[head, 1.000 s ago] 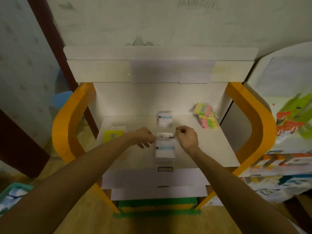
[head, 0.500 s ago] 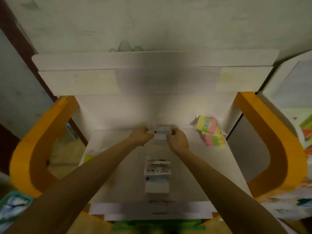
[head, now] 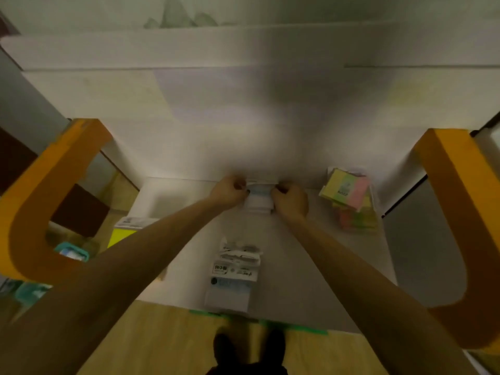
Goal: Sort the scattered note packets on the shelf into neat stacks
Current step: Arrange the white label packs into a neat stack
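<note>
Both hands reached farther back since the earlier frame, left hand (head: 230, 191) and right hand (head: 290, 201) pinching a white note packet (head: 258, 203) between them at the shelf (head: 311, 255) back, another packet (head: 234, 277) nearer the viewer, coloured packets (head: 349, 196) right of the grip.

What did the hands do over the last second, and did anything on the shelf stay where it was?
Both hands left the front white packet and reached to the back of the shelf, where the left hand and right hand now grip the rear white packet. The colourful stack and yellow packet stayed put.
</note>
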